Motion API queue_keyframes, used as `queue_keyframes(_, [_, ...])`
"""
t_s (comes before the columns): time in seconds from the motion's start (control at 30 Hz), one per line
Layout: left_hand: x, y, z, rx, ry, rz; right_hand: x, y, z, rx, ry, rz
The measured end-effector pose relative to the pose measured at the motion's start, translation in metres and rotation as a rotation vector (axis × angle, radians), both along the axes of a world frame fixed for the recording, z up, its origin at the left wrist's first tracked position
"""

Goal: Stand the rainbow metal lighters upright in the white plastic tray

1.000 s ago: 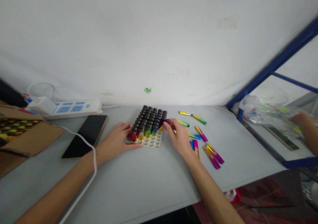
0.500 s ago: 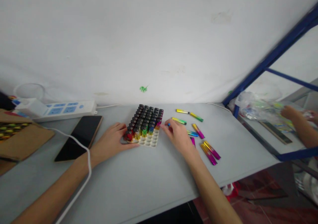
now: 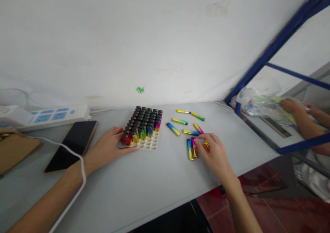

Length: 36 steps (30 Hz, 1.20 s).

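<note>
A white tray [image 3: 152,145] with round holes stands on the table, filled at the back with upright black-topped lighters [image 3: 143,121]. Its front-right holes are bare. My left hand [image 3: 109,145] grips the front-left corner, with the thumb along the front edge and the fingers at the side, near a red lighter [image 3: 126,139]. To the right, my right hand [image 3: 212,154] bends its fingers over loose metallic lighters. Its fingertips pinch at a magenta-and-gold lighter [image 3: 195,148], beside a blue-and-yellow lighter [image 3: 190,150]. A gold one [image 3: 206,145] shows partly beneath the hand.
More loose lighters lie behind my right hand, among them a green-and-yellow one [image 3: 179,121]. At left are a phone [image 3: 73,141], a power strip [image 3: 56,116], cardboard [image 3: 19,150] and a white cable [image 3: 83,172]. A blue frame [image 3: 257,69] stands right, with another person's hand [image 3: 292,105] beyond.
My right hand has moved from the tray's right edge to the loose lighters farther right and nearer me. My left hand stays at the tray's corner. The view has shifted slightly right.
</note>
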<state>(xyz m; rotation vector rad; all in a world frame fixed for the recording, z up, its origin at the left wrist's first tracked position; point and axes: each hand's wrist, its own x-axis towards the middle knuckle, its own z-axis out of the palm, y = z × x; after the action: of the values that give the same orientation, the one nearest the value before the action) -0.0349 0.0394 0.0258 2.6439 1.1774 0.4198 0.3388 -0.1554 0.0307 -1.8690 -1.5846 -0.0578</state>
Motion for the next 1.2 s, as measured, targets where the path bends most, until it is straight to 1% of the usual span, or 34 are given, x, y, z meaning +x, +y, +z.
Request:
queue_keyframes(0.13, [0.001, -0.001, 0.003, -0.027, 0.034, 0.025, -0.003, -0.007, -0.012, -0.080, -0.071, 0.013])
queue_keyframes(0.27, [0.002, -0.003, 0.008, -0.054, 0.049, 0.015, -0.010, -0.002, -0.018, -0.116, -0.052, 0.016])
queue_keyframes(0.43, [0.002, -0.004, 0.010, -0.043, 0.036, 0.011, -0.015, 0.004, -0.014, -0.086, 0.038, 0.030])
queue_keyframes(0.57, [0.002, -0.004, 0.010, -0.044, 0.036, 0.009, -0.010, -0.004, -0.008, 0.023, 0.115, 0.002])
queue_keyframes(0.63, [0.003, -0.004, 0.010, -0.054, 0.033, 0.017, -0.008, -0.006, -0.005, 0.019, 0.115, -0.018])
queue_keyframes(0.73, [0.002, -0.002, 0.008, -0.057, 0.021, 0.027, -0.011, 0.001, -0.001, -0.080, 0.069, -0.042])
queue_keyframes(0.9, [0.000, 0.000, 0.003, -0.020, 0.036, 0.020, -0.024, 0.036, 0.006, -0.385, -0.063, -0.065])
queue_keyframes(0.97, [-0.001, 0.000, 0.002, -0.012, 0.059, 0.014, -0.025, 0.046, 0.011, -0.442, -0.087, -0.059])
queue_keyframes(1.0, [-0.001, -0.001, 0.002, -0.015, 0.070, 0.014, -0.025, 0.049, 0.013, -0.444, -0.087, -0.043])
queue_keyframes(1.07, [0.000, -0.002, 0.002, -0.027, 0.085, 0.008, -0.023, 0.053, 0.019, -0.393, -0.040, 0.019])
queue_keyframes(1.1, [0.000, -0.002, 0.003, -0.031, 0.088, 0.005, -0.023, 0.055, 0.022, -0.348, 0.019, 0.061])
queue_keyframes(1.13, [0.000, -0.002, 0.003, -0.031, 0.087, 0.007, -0.023, 0.056, 0.024, -0.304, 0.110, 0.107])
queue_keyframes(1.2, [0.000, -0.002, 0.004, -0.031, 0.084, 0.010, -0.027, 0.061, 0.028, -0.240, 0.364, 0.216])
